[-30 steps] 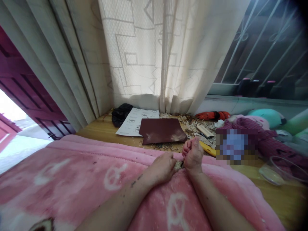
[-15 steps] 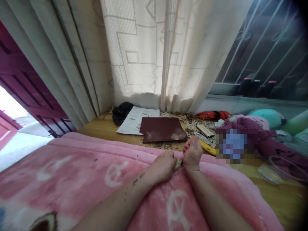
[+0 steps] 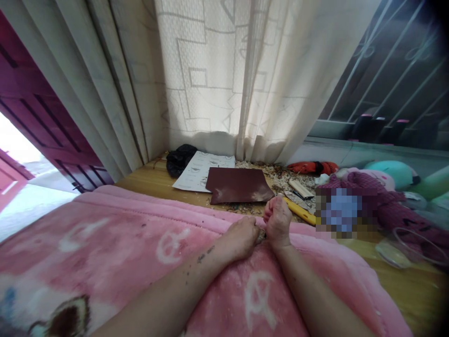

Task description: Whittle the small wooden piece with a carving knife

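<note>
My left hand [image 3: 245, 235] is curled closed above the pink blanket, its knuckles turned toward my right hand. My right hand [image 3: 278, 222] makes a fist beside it, thumb side up. In the narrow gap between them shows a small, rough, tan and dark piece [image 3: 261, 235], close against the left fingers. Too little of it is visible to tell its kind. Whatever the right fist holds, if anything, is hidden. Just beyond the right hand lies a yellow strip-shaped object [image 3: 300, 211]. A dark brown sheet [image 3: 242, 186] lies ahead of both hands.
A pink blanket [image 3: 126, 252] covers the near side. On the wooden surface [image 3: 143, 181] are a white printed sheet [image 3: 191, 174], a black plastic bag [image 3: 178, 160], scattered shavings [image 3: 277, 175], a cream-coloured block [image 3: 300, 188], an orange-red bundle [image 3: 312, 167] and a clear container [image 3: 394, 252]. Curtains [image 3: 206, 70] hang behind.
The view has shifted slightly. My right fist sits a little higher and more upright, and less of the small tan piece shows between my hands.
</note>
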The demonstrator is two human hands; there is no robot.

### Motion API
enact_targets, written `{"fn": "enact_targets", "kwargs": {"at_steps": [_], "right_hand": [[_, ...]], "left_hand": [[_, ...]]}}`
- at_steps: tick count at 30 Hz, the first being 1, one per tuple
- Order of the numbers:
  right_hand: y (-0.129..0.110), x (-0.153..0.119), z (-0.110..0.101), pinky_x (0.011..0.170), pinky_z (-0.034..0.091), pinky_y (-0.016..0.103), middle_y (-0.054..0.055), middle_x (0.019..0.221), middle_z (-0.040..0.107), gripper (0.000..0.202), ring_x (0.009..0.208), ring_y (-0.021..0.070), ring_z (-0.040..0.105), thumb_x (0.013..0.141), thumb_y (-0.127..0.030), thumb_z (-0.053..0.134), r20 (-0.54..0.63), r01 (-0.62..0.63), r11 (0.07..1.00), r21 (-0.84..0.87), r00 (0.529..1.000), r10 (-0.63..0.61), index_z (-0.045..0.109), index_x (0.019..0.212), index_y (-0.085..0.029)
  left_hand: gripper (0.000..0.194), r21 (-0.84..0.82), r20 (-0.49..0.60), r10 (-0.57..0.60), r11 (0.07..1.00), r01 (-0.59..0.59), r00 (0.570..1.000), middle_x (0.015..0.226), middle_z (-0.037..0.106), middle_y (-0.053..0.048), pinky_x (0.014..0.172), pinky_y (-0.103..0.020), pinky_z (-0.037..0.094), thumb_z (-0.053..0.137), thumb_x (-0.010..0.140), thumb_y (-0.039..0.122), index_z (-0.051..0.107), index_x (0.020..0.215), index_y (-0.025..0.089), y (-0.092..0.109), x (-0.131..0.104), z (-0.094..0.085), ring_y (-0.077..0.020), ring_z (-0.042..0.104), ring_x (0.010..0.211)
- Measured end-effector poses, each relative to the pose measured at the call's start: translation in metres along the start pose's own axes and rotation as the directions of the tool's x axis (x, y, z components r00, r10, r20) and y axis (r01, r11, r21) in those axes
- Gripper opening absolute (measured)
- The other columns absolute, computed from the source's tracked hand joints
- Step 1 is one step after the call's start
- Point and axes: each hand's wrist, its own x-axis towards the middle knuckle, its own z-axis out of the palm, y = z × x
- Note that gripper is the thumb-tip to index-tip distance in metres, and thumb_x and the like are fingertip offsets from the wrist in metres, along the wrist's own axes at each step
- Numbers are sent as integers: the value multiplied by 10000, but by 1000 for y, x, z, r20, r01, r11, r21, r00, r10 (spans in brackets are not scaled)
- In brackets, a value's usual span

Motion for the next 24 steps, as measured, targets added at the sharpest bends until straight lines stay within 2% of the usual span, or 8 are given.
{"fn": "enact_targets", "kwargs": {"at_steps": [6,8,10,12,15,17,20,24], "right_hand": [[-1,1,-2,314,126,176,-84,414,258,391,333,49,180,786,-497,422,123,-51,980,191,992,28,324,561,-192],[-2,2,-4,306,115,168,-88,410,251,390,326,46,161,785,-497,422,129,-84,970,229,990,55,318,564,-193],[-2,4,-5,296,112,164,-93,404,236,399,320,46,148,785,-514,405,72,-101,964,245,994,86,307,566,-196],[-1,5,-6,286,117,163,-98,400,219,408,313,48,147,785,-539,379,-36,-92,967,239,994,103,300,570,-200],[0,7,-5,282,143,164,-97,397,223,420,303,50,176,783,-563,348,-186,-65,983,170,978,97,302,574,-201],[-1,6,-4,287,166,165,-93,399,243,424,305,49,208,780,-565,352,-238,-49,992,117,968,76,310,572,-198],[-1,6,-2,293,168,165,-89,400,260,425,310,46,215,776,-559,371,-223,-55,992,112,972,79,308,565,-195],[1,10,-4,284,125,162,-100,390,237,415,297,43,160,768,-558,386,-112,-147,967,210,979,173,299,576,-200]], "left_hand": [[224,-25,6,-8,1000,8,1000,833,532,-91,641,-271,365,346,824,216,542,829,109,5,-2,-6,-178,488,733],[225,-31,9,-20,999,21,1000,845,535,-94,654,-277,367,335,828,203,538,845,107,6,-3,-7,-180,491,745],[217,-14,-1,-13,1000,13,1000,844,534,-97,654,-278,370,338,827,195,534,843,103,6,-4,-6,-183,494,749],[209,7,-11,-10,1000,10,1000,831,534,-99,647,-277,373,340,826,186,529,835,99,6,-3,-4,-186,497,746],[202,14,-18,-31,999,32,999,820,533,-97,634,-275,377,337,830,187,520,829,102,5,-2,-1,-184,501,731],[190,14,-22,-34,999,34,999,828,532,-97,623,-270,378,346,826,192,515,829,106,4,-2,-1,-179,501,720],[184,10,-16,-39,999,39,999,834,535,-93,613,-263,378,352,818,190,518,832,111,4,-2,0,-170,496,705],[198,-2,-16,-64,998,64,998,814,533,-83,624,-259,378,347,824,207,522,848,117,4,-2,0,-164,494,704]]}}
